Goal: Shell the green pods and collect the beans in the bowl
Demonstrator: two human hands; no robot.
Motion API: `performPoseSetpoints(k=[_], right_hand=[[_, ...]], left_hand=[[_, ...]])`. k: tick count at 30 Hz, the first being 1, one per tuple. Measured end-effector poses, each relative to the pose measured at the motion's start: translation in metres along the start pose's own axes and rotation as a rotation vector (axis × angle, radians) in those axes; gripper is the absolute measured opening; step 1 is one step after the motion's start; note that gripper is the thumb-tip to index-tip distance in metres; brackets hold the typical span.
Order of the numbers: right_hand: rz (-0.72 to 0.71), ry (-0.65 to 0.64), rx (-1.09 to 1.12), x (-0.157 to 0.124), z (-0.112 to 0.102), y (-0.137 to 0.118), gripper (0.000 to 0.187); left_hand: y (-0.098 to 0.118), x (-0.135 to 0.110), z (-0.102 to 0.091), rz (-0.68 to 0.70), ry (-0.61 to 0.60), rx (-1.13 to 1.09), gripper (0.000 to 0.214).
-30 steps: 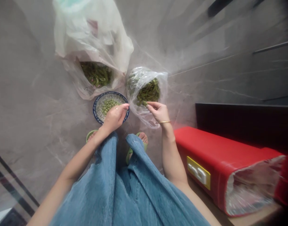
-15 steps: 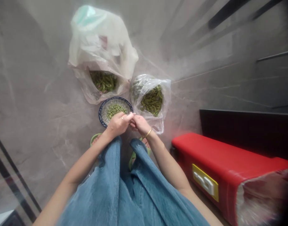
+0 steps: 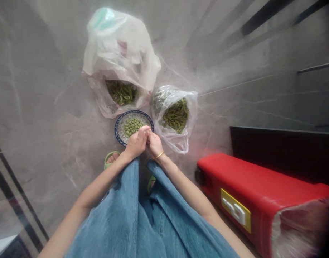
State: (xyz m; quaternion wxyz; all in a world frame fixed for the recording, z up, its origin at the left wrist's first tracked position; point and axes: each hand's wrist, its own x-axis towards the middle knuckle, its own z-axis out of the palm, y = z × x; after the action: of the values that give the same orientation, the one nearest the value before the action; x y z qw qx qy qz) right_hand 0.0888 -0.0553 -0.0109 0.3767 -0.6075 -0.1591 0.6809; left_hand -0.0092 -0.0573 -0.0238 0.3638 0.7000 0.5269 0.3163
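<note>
My left hand [image 3: 137, 142] and my right hand [image 3: 154, 144] meet at the near right rim of a blue-and-white plate [image 3: 117, 133]. Both have their fingers pinched together, fingertips touching; whatever is between them is too small or hidden to make out. Shelled green beans [image 3: 132, 126] lie heaped on the plate. Just right of it, a clear plastic bag [image 3: 192, 107] stands open with green bean pods [image 3: 177, 115] inside. Behind the plate, a larger whitish plastic bag [image 3: 118, 46] gapes toward me, holding green pods or husks [image 3: 121, 92].
A red bin [image 3: 250, 179] with a yellow label and a plastic liner lies to my right, beside a dark panel [image 3: 282, 150]. Green sandals [image 3: 108, 159] are on my feet on the grey marbled floor [image 3: 59, 143]. Dark bars [image 3: 266, 16] show at the upper right.
My right hand has turned more upright and drawn in toward my left, and the fingers have come closer together. The whole view has shifted slightly; bags and plate stay in place.
</note>
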Motion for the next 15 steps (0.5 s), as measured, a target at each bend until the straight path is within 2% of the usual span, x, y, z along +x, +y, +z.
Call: performPoseSetpoints(k=[5, 7, 10, 13, 15], right_hand=[[-0.468, -0.002, -0.431, 0.009, -0.013, -0.002, 0.053], [-0.584, -0.017, -0.565, 0.010, -0.017, -0.006, 0.054], [-0.529, 0.029, -0.540, 0.010, -0.015, -0.006, 0.053], [-0.307, 0.108, -0.324, 0.015, -0.011, -0.003, 0.055], [-0.160, 0.108, -0.231, 0.021, -0.015, -0.004, 0.058]], left_hand=[[0.013, 0.001, 0.006, -0.228, 0.104, -0.364, 0.030], [0.013, 0.003, 0.006, -0.252, 0.094, -0.438, 0.030], [0.009, 0.006, 0.003, -0.137, 0.047, -0.276, 0.033], [0.008, 0.003, 0.003, 0.065, -0.035, -0.004, 0.035], [0.007, -0.002, 0.005, 0.207, -0.102, 0.103, 0.036]])
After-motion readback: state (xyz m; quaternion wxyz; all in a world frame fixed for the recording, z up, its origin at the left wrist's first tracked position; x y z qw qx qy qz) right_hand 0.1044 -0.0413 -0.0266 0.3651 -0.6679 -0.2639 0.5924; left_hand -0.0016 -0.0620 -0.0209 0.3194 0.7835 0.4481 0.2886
